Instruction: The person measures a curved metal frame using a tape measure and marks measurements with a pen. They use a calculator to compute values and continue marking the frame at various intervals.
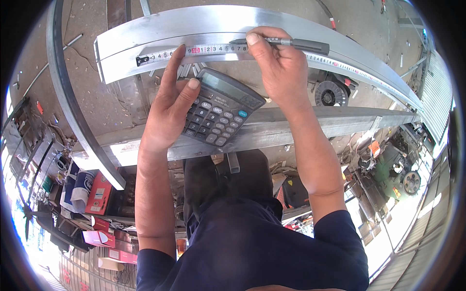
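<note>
A long shiny metal beam (pixel 223 19) stretches across the far side, its edges bent by the lens. Along its near edge lies a metal tape measure (pixel 213 49), its black end piece toward the left. My left hand (pixel 167 109) grips a dark desk calculator (pixel 223 104), thumb on top near the display; its index finger reaches forward onto the tape. The fingers under the calculator are hidden. Pinched in my right hand (pixel 279 63) is a black marker pen (pixel 310 46), lying nearly level just above the tape, its tip pointing left.
A square steel tube (pixel 73 106) slants down on the left. Between me and the beam runs another metal bar (pixel 330 121). A wire spool (pixel 331 93) sits beyond it on the floor. Red boxes (pixel 99 194) stand at lower left; green machinery (pixel 393 169) is at right.
</note>
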The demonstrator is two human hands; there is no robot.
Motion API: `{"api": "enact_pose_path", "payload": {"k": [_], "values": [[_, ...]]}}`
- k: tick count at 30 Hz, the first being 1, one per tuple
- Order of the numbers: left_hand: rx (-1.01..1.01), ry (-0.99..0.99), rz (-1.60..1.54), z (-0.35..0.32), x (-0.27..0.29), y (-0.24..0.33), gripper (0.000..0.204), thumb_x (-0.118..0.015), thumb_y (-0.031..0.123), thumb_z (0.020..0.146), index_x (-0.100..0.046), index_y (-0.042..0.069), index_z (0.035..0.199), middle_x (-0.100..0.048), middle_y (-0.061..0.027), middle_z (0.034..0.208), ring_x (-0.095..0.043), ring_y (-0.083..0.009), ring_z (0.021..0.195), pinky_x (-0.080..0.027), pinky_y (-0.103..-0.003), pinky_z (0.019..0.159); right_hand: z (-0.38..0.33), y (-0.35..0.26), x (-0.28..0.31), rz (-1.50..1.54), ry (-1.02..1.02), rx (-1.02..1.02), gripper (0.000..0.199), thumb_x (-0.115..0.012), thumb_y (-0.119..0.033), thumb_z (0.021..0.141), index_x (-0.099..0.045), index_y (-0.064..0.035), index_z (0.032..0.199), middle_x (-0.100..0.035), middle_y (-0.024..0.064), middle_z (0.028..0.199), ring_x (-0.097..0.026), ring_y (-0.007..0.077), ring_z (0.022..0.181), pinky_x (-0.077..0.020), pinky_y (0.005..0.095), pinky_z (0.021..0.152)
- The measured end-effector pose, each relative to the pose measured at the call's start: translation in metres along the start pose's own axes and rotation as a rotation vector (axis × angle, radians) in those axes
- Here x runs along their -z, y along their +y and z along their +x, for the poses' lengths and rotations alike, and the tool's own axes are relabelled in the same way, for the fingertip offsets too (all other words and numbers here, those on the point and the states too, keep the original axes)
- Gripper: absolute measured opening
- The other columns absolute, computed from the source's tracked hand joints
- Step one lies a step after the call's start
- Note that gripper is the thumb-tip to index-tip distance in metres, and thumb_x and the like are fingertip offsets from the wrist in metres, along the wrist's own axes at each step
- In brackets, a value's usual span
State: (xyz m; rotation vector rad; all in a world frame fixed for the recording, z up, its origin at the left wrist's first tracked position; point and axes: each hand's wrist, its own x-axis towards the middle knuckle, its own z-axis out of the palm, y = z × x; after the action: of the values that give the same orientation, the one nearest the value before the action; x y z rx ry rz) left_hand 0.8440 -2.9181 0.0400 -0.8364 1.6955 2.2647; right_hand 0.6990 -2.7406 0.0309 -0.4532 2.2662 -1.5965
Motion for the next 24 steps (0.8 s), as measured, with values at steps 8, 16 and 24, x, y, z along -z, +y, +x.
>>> {"api": "enact_pose_path", "payload": {"k": [8,16,24], "values": [[0.003,0.002,0.013,0.000,0.000,0.001,0.074,-0.058,0.023,0.111,-0.016,0.002,0.168,-0.072,-0.0066,0.097,-0.061,-0.0085,0.099,-0.045,-0.024,0.096,-0.001,-0.009,0.002,-0.014,-0.025,-0.114,0.024,-0.072,-0.025,0.104,-0.073,-0.0020,0.110,-0.067,-0.0030,0.076,-0.055,0.0020,0.071,-0.0424,0.0188,0.065],[-0.002,0.002,-0.012,0.000,-0.002,0.002,0.075,-0.058,0.023,0.111,-0.014,0.001,0.168,-0.073,-0.0083,0.099,-0.063,-0.0094,0.101,-0.046,-0.025,0.097,-0.001,-0.012,0.002,-0.038,-0.030,-0.122,0.024,-0.072,-0.027,0.103,-0.074,-0.0033,0.109,-0.066,-0.0035,0.075,-0.053,0.0021,0.069,-0.0410,0.0191,0.064],[0.000,0.002,0.007,0.000,-0.001,0.003,0.072,-0.057,0.024,0.110,-0.020,0.002,0.168,-0.053,-0.0177,0.139,-0.051,-0.0204,0.129,-0.038,-0.033,0.113,-0.001,-0.011,0.003,-0.083,-0.037,-0.125,0.026,-0.072,-0.029,0.104,-0.073,-0.0027,0.109,-0.066,-0.0035,0.075,-0.053,0.0025,0.070,-0.0414,0.0195,0.064]]}}
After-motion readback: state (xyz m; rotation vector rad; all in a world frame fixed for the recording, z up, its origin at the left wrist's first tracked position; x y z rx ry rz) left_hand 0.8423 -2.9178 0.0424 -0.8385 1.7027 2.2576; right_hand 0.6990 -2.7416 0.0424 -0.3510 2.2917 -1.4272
